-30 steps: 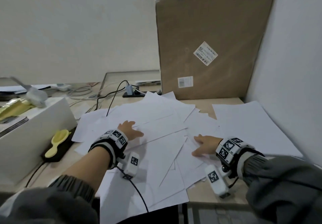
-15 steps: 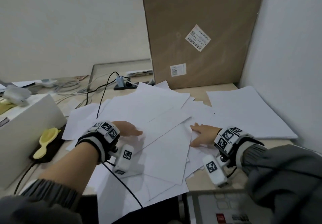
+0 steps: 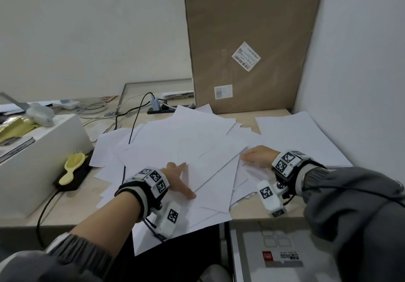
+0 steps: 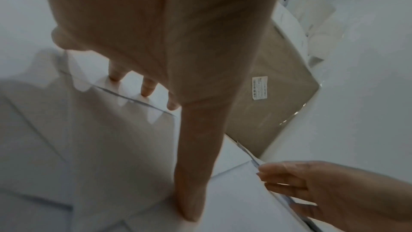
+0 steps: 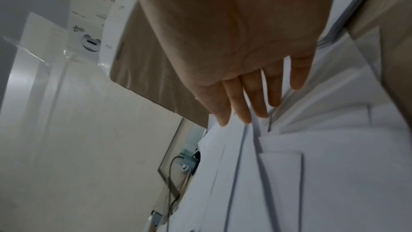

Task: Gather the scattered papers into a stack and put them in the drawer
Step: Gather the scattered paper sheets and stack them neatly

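Several white paper sheets [image 3: 186,150] lie overlapped across the desk, some hanging over its front edge. My left hand [image 3: 177,178] lies flat on the sheets near the front, fingers [image 4: 147,87] spread and thumb stretched out, palm down. My right hand [image 3: 257,156] rests on the right edge of the pile with straight fingers [image 5: 256,105] touching the paper edges. A separate neat stack of sheets [image 3: 300,137] sits by the right wall. No drawer is visible to me.
A tall cardboard box [image 3: 252,44] stands at the back against the wall. A white box [image 3: 37,161] and a yellow brush [image 3: 72,167] on a black pad sit left. Cables and a power strip [image 3: 162,108] lie behind the papers. A grey device [image 3: 285,253] sits below the desk edge.
My left hand has slid toward me and to the right over the sheets, its fingers spreading. The top sheets have shifted under it. My right hand stays at the pile's right edge.
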`<state>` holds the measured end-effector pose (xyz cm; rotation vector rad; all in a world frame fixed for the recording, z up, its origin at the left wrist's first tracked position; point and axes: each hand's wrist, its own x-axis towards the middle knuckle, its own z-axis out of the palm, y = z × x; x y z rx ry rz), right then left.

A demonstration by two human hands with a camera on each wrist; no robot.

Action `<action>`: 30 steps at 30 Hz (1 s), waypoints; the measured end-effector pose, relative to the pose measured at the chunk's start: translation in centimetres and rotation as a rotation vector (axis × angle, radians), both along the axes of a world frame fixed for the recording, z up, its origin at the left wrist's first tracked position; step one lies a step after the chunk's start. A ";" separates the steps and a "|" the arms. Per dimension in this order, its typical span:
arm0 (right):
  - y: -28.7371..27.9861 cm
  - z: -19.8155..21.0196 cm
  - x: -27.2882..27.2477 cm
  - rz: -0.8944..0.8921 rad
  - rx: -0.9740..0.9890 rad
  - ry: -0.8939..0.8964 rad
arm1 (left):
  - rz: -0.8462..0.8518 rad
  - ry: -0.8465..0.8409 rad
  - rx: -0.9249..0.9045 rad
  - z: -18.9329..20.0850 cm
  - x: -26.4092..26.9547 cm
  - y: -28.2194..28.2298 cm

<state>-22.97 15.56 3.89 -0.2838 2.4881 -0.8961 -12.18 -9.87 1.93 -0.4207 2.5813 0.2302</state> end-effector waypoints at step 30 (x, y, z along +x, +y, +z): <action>-3.3 -1.6 3.6 -0.403 -0.509 -0.520 | -0.055 0.148 0.344 0.5 3.2 -2.5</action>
